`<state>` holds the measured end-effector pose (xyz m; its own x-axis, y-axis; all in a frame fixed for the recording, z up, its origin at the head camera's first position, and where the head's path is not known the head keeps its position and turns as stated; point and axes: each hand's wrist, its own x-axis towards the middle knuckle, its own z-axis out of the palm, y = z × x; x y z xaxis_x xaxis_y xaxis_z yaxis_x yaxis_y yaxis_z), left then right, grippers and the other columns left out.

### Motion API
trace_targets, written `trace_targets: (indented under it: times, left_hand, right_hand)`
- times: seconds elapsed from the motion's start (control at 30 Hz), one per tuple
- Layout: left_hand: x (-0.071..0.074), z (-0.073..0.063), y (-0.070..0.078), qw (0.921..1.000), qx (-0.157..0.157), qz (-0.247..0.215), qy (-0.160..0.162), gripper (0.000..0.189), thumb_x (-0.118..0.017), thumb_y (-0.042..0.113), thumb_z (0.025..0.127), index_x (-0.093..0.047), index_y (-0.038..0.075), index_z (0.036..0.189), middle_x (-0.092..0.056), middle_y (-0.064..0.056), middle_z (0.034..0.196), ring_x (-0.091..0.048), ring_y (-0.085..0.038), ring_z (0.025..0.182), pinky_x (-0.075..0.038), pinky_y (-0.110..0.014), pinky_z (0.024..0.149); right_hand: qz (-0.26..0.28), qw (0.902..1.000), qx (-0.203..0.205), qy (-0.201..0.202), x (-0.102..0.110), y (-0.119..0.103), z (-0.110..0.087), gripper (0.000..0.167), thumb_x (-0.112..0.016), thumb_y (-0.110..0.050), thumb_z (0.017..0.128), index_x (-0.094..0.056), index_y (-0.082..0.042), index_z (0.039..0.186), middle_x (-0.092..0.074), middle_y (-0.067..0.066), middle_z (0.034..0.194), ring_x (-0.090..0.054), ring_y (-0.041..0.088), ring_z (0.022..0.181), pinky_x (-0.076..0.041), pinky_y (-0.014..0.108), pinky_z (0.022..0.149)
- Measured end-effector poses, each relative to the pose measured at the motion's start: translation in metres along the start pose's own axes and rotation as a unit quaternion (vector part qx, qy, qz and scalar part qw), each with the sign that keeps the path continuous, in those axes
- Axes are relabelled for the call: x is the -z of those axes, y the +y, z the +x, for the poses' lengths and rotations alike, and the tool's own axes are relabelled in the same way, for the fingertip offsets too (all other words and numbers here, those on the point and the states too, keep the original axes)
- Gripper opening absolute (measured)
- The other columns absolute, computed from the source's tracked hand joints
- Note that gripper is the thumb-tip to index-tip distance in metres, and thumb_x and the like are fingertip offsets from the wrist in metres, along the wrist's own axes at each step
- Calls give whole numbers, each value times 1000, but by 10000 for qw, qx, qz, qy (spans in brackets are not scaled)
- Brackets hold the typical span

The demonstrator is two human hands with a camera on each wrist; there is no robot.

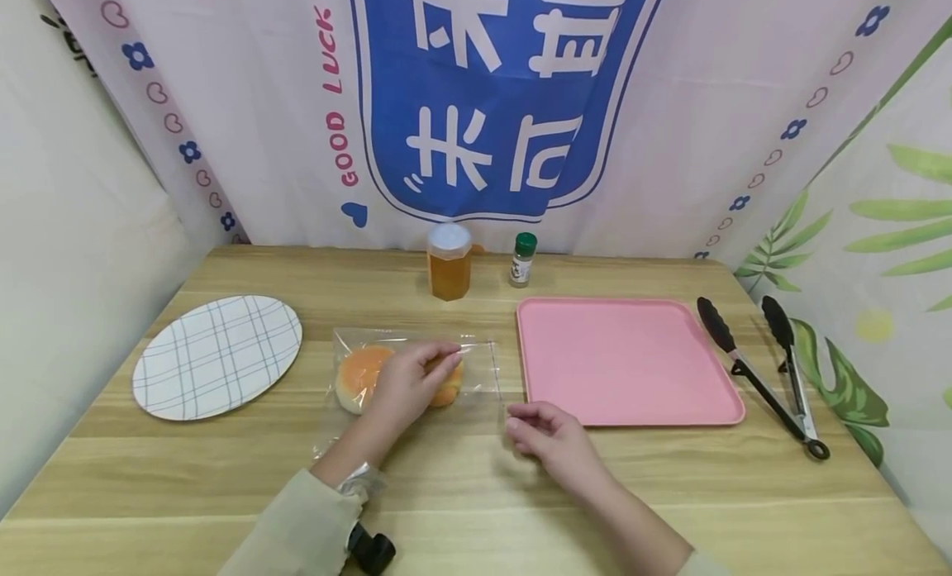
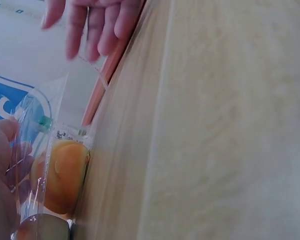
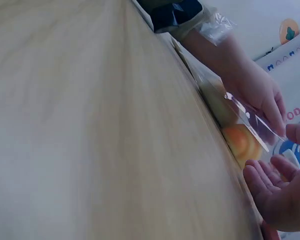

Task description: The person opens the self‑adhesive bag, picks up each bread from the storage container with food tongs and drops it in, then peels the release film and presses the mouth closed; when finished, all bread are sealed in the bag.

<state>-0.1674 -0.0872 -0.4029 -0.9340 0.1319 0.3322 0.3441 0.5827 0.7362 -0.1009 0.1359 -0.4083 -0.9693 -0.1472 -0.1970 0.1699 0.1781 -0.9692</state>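
Observation:
A clear plastic bag (image 1: 476, 378) holding two round buns (image 1: 364, 369) lies in the middle of the table. My left hand (image 1: 412, 378) reaches over the bag and pinches its upper layer near the mouth, partly covering the buns. In the left wrist view, the bag's film stands between the left thumb and fingers, beside an orange-brown bun (image 2: 65, 172). My right hand (image 1: 554, 444) hovers by the bag's near right corner, its thumb apart from its loosely extended fingers. A thin clear strip runs close to the right fingertips; whether they touch it I cannot tell.
A pink tray (image 1: 632, 361) lies to the right, with black-tipped tongs (image 1: 773, 394) beyond it. At the left is a checked oval plate (image 1: 219, 357). Behind the bag stand a honey-coloured jar (image 1: 449, 262) and a green-capped shaker (image 1: 523, 260), before a hanging cloth (image 1: 283, 146).

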Motion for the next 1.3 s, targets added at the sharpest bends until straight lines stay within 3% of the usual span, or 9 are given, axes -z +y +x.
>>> trace_targets:
  times: [0.07, 0.27, 0.4, 0.53, 0.8, 0.9, 1.07, 1.23, 1.3]
  left_hand:
    - [0, 0, 1, 10000, 18, 6, 12, 17, -70, 22, 92, -75, 10, 102, -76, -5, 101, -70, -23, 101, -56, -42, 91]
    - [-2, 0, 1, 9999, -19, 26, 129, 17, -70, 20, 91, -75, 8, 102, -76, -7, 102, -70, -25, 102, -56, -43, 90]
    - [-3, 0, 1, 9998, 57, -55, 155, 18, -70, 21, 92, -75, 8, 103, -76, -7, 103, -70, -25, 102, -56, -43, 90]
    - [-3, -1, 3, 9999, 137, -38, 87, 20, -68, 24, 93, -74, 9, 105, -75, -7, 106, -70, -25, 104, -56, -42, 92]
    - [8, 2, 7, 9983, -18, 458, -351, 25, -59, 23, 98, -69, 9, 117, -73, -9, 115, -69, -28, 104, -56, -46, 90]
    - [16, 7, 8, 9952, 34, 686, -698, 30, -52, 20, 101, -65, 8, 125, -71, -11, 118, -68, -27, 97, -56, -46, 89]
    - [30, 20, 13, 9853, 480, 876, -1385, 33, -49, 22, 101, -63, 8, 127, -71, -9, 112, -65, -22, 91, -56, -41, 85]
    - [35, 42, 9, 9846, 508, 854, -1437, 27, -52, 13, 97, -67, 0, 115, -71, -11, 95, -60, -20, 76, -53, -32, 70]
    - [32, 51, 4, 9831, 490, 1035, -1432, 25, -54, 13, 97, -69, 0, 113, -72, -12, 98, -61, -20, 78, -53, -33, 72]
  right_hand:
    - [194, 9993, -131, -283, -12, 2, 3, 43, -66, -17, 92, -56, 9, 125, -66, 23, 114, -68, 18, 94, -60, 25, 81]
    - [810, 9943, -547, -436, -34, 4, 10, 48, -64, -18, 94, -50, 12, 129, -68, 21, 109, -70, 14, 88, -61, 30, 80]
    - [1277, 9884, -785, -247, -45, 4, 16, 47, -63, -20, 96, -49, 11, 128, -70, 17, 104, -70, 13, 83, -61, 28, 77]
    - [1552, 9838, -896, 54, -54, 4, 24, 35, -63, -18, 95, -55, 8, 117, -70, 12, 98, -70, 11, 79, -61, 26, 76]
    - [2015, 9748, -807, 522, -58, 4, 32, 14, -58, -4, 94, -54, 6, 103, -69, 8, 92, -69, 11, 81, -60, 23, 77]
    - [2135, 9718, -720, 699, -56, 4, 33, 9, -54, -1, 94, -50, 5, 100, -69, 13, 99, -68, 10, 82, -60, 23, 78]
    - [2255, 9675, -616, 968, -53, 7, 35, 5, -51, 1, 94, -47, 3, 97, -67, 16, 104, -68, 10, 82, -60, 22, 77]
    - [2253, 9681, -610, 915, -52, 7, 34, 4, -48, 1, 95, -45, 1, 97, -66, 11, 97, -68, 10, 80, -61, 24, 77]
    - [2242, 9688, -594, 870, -52, 7, 33, 4, -47, 0, 96, -44, 2, 99, -67, 11, 97, -69, 10, 81, -61, 25, 77]
